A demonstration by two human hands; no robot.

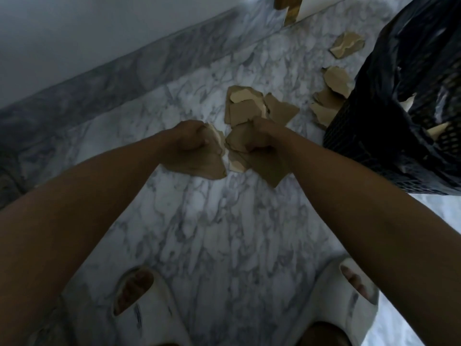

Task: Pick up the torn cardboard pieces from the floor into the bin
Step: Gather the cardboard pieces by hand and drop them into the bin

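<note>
Cardboard scraps are bunched up in both fists, low over the marble floor (212, 233): the left hand (185, 139) is curled around a ragged brown piece (207, 163), the right hand (262, 136) is clenched on a few flat, torn-edged pieces (264, 168). More torn cardboard (245, 106) is left lying just past the knuckles, and some (324, 106) is scattered against the black mesh bin (374, 136) with its crinkly black liner.

Torn cardboard pieces (245, 106) lie on the floor (199, 221) just beyond both hands, more pieces (334, 83) against the bin (374, 136) at right, the wall (74, 33) behind.
</note>
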